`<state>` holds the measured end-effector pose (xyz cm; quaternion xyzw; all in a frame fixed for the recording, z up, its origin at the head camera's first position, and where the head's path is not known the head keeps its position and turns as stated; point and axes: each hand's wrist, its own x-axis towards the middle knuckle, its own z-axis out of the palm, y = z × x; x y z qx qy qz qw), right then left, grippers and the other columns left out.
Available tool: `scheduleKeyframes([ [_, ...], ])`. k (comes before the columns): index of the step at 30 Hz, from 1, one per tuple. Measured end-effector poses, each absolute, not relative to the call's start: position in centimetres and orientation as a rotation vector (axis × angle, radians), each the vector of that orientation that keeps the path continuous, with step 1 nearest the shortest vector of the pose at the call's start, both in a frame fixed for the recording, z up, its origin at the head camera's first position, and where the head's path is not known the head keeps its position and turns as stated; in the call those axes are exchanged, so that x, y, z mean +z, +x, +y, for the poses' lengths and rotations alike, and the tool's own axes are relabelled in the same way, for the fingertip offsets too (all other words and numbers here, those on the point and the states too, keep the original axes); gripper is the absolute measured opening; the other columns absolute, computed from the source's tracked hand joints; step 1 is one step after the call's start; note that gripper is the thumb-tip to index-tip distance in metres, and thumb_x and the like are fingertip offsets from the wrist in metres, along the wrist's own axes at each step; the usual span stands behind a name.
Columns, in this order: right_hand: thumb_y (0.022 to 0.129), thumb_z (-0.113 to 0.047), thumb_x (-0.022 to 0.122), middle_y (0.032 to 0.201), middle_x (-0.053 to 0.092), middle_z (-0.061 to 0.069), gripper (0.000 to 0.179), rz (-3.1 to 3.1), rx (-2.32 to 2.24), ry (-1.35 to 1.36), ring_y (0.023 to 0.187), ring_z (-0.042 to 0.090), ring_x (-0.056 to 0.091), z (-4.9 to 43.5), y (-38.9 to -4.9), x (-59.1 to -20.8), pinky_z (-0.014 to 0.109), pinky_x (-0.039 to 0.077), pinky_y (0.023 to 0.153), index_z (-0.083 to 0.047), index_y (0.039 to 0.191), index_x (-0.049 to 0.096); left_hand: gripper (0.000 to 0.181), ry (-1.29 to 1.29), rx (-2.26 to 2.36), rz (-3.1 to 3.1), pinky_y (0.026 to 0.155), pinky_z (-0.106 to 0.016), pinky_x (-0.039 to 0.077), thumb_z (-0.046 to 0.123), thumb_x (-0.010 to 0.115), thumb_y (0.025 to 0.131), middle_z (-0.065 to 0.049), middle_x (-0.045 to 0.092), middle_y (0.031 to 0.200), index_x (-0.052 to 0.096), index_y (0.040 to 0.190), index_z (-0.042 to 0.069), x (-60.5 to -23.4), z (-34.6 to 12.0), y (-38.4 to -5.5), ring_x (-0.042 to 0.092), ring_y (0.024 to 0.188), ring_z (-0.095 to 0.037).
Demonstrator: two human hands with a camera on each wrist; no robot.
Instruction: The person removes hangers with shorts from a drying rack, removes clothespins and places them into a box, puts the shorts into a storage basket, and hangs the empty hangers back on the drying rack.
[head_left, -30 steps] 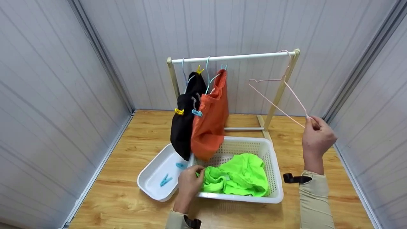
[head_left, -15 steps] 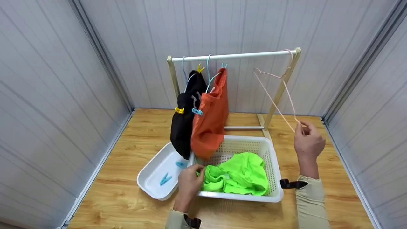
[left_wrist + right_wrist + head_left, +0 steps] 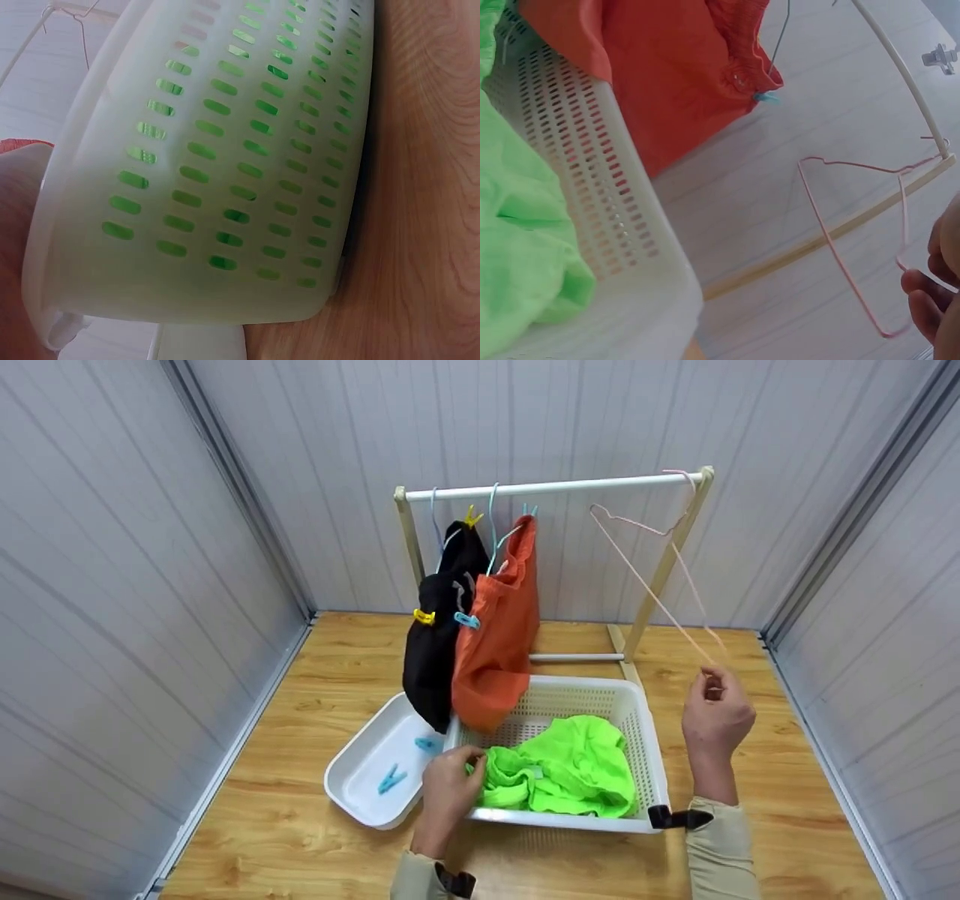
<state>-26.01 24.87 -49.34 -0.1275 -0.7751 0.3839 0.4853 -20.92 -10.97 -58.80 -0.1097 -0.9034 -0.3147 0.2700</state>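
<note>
A bright green garment [image 3: 577, 765] lies crumpled in the white basket [image 3: 641, 735]. At the basket's front left corner my left hand [image 3: 452, 784] has curled fingertips around the garment's edge; part of that grip is hidden. A pink wire hanger [image 3: 645, 581] hooks over the right end of the white rail [image 3: 570, 487], its lower right corner blurred. Beside that corner is my right hand [image 3: 718, 712], thumb and fingers bent close together. In the right wrist view the hanger [image 3: 840, 262] passes behind the fingers [image 3: 922, 311]; whether they still pinch it is unclear.
Black clothing [image 3: 427, 660] and an orange garment [image 3: 495, 645] hang on the rail's left side, with yellow and blue clothespins. Left of the basket, a white tray [image 3: 349, 795] holds blue clothespins [image 3: 391, 778]. Panel walls surround the wooden floor.
My right hand has come down and left, toward the basket. The pink hanger has turned on the rail, and its right corner now stands slightly above the fingertips. My left hand stays put.
</note>
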Motion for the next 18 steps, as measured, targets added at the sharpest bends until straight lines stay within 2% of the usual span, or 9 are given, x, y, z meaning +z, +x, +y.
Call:
scheduleKeyframes([
  [3,0.092,-0.008,0.063,0.079,0.069,0.01,0.012,-1.869,0.973,-0.285,0.065,-0.002,0.053,24.0,-25.5,-50.0,0.012,0.04,0.061,-0.001,0.095,0.072,0.008,-0.295,-0.85,-2.438,0.057,-0.034,0.05,0.019,0.073,0.084,0.007,0.068,0.073,0.076,0.082,0.012,-58.7,-11.1,-21.0,0.063,0.064,-0.011],
  [7,0.09,-0.007,0.066,0.076,0.069,0.009,0.009,-1.895,1.023,-0.275,0.062,-0.007,0.051,23.1,-25.1,-50.8,0.01,0.04,0.059,-0.001,0.092,0.071,0.007,-0.307,-0.846,-2.442,0.056,-0.034,0.049,0.019,0.073,0.083,0.008,0.068,0.072,0.076,0.082,0.013,-58.9,-11.1,-20.9,0.063,0.063,-0.011],
  [12,0.085,-0.004,0.067,0.076,0.069,0.007,0.005,-1.953,1.05,-0.241,0.057,-0.005,0.051,21.8,-25.0,-51.4,0.009,0.04,0.055,-0.002,0.088,0.071,0.005,-0.318,-0.838,-2.445,0.055,-0.035,0.049,0.018,0.073,0.081,0.008,0.068,0.072,0.075,0.081,0.014,-59.1,-11.1,-20.8,0.063,0.062,-0.013],
  [18,0.083,0.005,0.065,0.079,0.067,0.008,0.009,-1.979,1.148,-0.099,0.056,0.005,0.052,19.7,-25.4,-51.1,0.012,0.039,0.053,-0.001,0.087,0.071,0.006,-0.333,-0.836,-2.463,0.057,-0.034,0.05,0.019,0.073,0.083,0.007,0.068,0.074,0.075,0.082,0.014,-58.9,-11.1,-20.9,0.063,0.064,-0.013],
])
